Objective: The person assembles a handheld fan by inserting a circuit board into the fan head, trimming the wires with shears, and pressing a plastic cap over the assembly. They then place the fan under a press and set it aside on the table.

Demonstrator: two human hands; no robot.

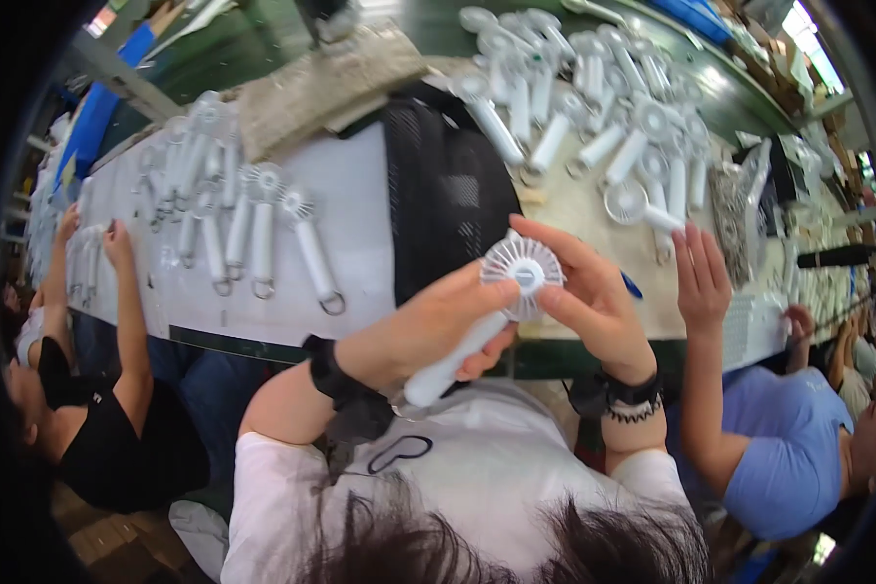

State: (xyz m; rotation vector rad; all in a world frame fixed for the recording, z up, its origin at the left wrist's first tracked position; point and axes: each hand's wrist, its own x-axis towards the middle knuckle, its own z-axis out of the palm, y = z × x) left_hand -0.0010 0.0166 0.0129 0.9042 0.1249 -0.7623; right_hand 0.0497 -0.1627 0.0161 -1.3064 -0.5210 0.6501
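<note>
Just over the table's near edge, I hold a white handheld fan [528, 273] with a round slatted grille and a thick white handle slanting down to the left. My left hand [433, 316] is closed round it where handle and head meet, thumb pressed onto the grille. My right hand [594, 297] grips the head from the right side, its thumb at the grille's lower rim and its fingers behind the far rim. A metal ring shows at the handle's lower end. Part of the handle is hidden behind my left hand.
Several similar fans [263, 229] lie on the table at left, and a larger pile [594, 107] at far right. A black mesh mat [448, 185] lies ahead, beside a worn board [326, 83]. A co-worker's hand [701, 277] is close on my right; another person sits at left.
</note>
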